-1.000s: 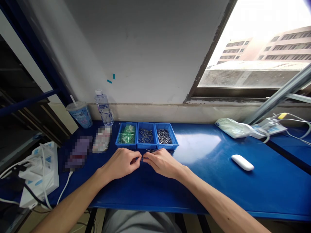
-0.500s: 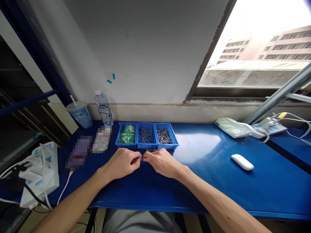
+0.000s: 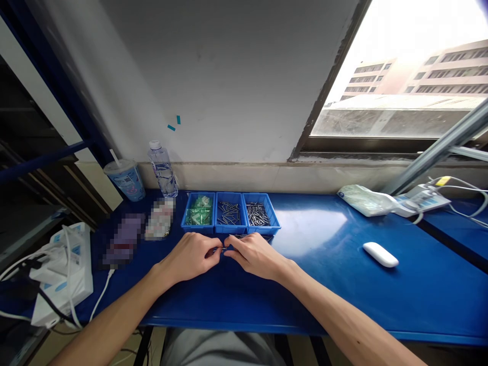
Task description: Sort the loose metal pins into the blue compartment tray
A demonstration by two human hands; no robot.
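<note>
On the table (image 3: pixel 343 274) behind the hands (image 3: pixel 199 255), bottle (image 3: pixel 163 172) left of bins (image 3: pixel 231 229).

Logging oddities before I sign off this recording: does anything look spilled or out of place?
Yes: some thin metal pieces lie outside the blue bins, partly hidden by the right hand. Whether spilled or set there, I can't tell.

one camera, worn on the person's head, looks forward and down from above the near edge of a glossy blue tabletop (image 3: pixel 290 295). grey cloth over the lap (image 3: pixel 221 348) shows at the bottom; the plain grey-white wall (image 3: pixel 236 86) fills the upper middle. the bare left hand (image 3: pixel 196 256) and bare right hand (image 3: pixel 255 253) sit below centre, at arm's reach from the lens, just before three small blue plastic bins (image 3: pixel 231 230). the wide view takes in a dark-framed glass window (image 3: pixel 389 122) at upper right.
</note>
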